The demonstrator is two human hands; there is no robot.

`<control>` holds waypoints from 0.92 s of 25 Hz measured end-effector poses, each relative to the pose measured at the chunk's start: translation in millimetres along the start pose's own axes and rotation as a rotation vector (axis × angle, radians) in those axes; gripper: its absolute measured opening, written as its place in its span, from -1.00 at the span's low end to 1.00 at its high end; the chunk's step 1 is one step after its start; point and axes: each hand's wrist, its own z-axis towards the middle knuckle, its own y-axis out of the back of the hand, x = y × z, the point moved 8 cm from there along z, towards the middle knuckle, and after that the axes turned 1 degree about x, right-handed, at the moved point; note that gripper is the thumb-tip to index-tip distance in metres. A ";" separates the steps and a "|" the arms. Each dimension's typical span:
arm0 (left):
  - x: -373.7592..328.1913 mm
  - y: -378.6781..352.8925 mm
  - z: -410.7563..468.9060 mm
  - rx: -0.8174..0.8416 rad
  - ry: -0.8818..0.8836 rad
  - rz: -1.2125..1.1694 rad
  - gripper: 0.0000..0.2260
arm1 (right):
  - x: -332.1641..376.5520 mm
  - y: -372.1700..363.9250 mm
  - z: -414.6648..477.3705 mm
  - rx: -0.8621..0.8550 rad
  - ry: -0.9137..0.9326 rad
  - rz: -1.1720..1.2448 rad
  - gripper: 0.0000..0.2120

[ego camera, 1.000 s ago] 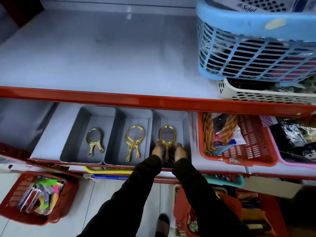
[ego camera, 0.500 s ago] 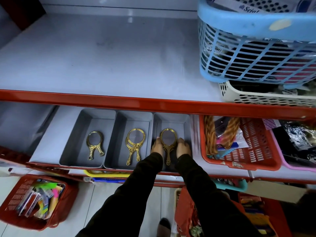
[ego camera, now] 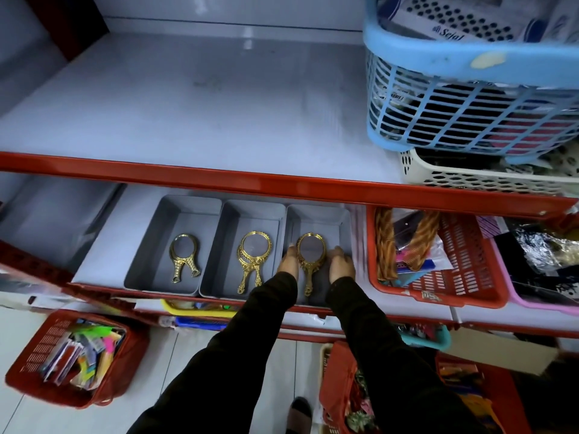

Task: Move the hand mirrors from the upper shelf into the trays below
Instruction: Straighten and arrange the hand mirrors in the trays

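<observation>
Three grey trays stand side by side on the lower shelf. The left tray [ego camera: 188, 202] holds two gold hand mirrors [ego camera: 185, 256], and the middle tray [ego camera: 250, 208] holds two stacked gold mirrors [ego camera: 253, 255]. One gold oval mirror [ego camera: 310, 250] lies flat in the right tray [ego camera: 316, 213], handle toward me. My left hand [ego camera: 288, 261] rests at that mirror's left rim, touching it. My right hand [ego camera: 341, 264] rests on the tray floor just right of the mirror, a small gap between them. Neither hand grips it. No mirror shows on the upper shelf [ego camera: 203, 104].
A blue basket [ego camera: 470, 98] sits on a white basket [ego camera: 488, 178] at the upper shelf's right. The red shelf lip [ego camera: 219, 178] overhangs the trays. A red basket [ego camera: 463, 267] and a pink tray [ego camera: 513, 297] stand right of the trays. Red baskets [ego camera: 28, 368] sit on the floor.
Both hands slid forward from beside the mirror's handle to either side of its oval head and spread slightly apart. The mirror stays flat in the right tray.
</observation>
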 end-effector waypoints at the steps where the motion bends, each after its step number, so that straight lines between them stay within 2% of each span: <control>1: -2.7 4.5 -4.7 0.016 -0.015 0.017 -0.47 | 4.2 -0.8 -6.3 0.002 0.017 0.025 -0.53; 4: -16.9 24.9 -17.0 0.073 -0.082 -0.008 -0.49 | 4.0 -17.2 -16.4 0.048 0.039 0.109 -0.50; 7: -32.0 54.9 -19.4 0.087 -0.119 -0.113 -0.48 | 12.4 -42.8 -39.7 0.113 0.021 0.214 -0.60; 13: -61.2 127.4 -2.3 -0.016 -0.147 -0.105 -0.47 | 18.9 -109.5 -73.1 0.217 -0.021 0.132 -0.49; 15: -60.6 137.6 1.3 -0.055 -0.112 -0.066 -0.44 | 9.0 -128.3 -68.2 0.217 -0.024 0.098 -0.47; 17: -56.9 146.9 11.5 -0.079 -0.050 -0.062 -0.40 | -17.9 -150.3 -33.8 0.197 -0.047 0.066 -0.37; 19: -54.9 150.5 17.2 -0.062 0.012 -0.080 -0.39 | -21.8 -161.5 -37.1 0.177 -0.082 0.035 -0.28; 23: -52.8 142.9 11.8 0.032 0.070 -0.066 -0.45 | -17.8 -167.7 -60.8 0.133 -0.135 -0.039 -0.37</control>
